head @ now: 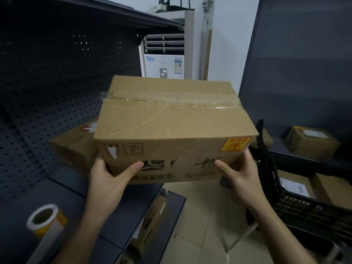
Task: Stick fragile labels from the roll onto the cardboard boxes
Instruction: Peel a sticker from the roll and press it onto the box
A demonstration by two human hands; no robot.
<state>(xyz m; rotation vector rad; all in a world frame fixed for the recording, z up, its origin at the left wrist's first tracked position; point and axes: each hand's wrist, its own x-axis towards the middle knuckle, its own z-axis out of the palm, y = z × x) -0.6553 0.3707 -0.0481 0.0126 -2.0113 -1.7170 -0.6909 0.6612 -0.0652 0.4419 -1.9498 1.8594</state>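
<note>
held cardboard box (171, 130) fills mid-aisle, blocking reach forward. second box (74, 147) on left shelf (62, 189) just behind it, near the shelf's front edge. label roll (45, 220) at shelf's near-left corner; bare shelf between. black basket (308, 204) crowds right side. open floor (200, 216) below.

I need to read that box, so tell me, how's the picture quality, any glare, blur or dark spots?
Head view: glare streaks the clear tape on the held box; its printed text is smeared by blur; the shelving at left is very dark; the label roll looks soft; wide-angle bending curves the edges.
</note>
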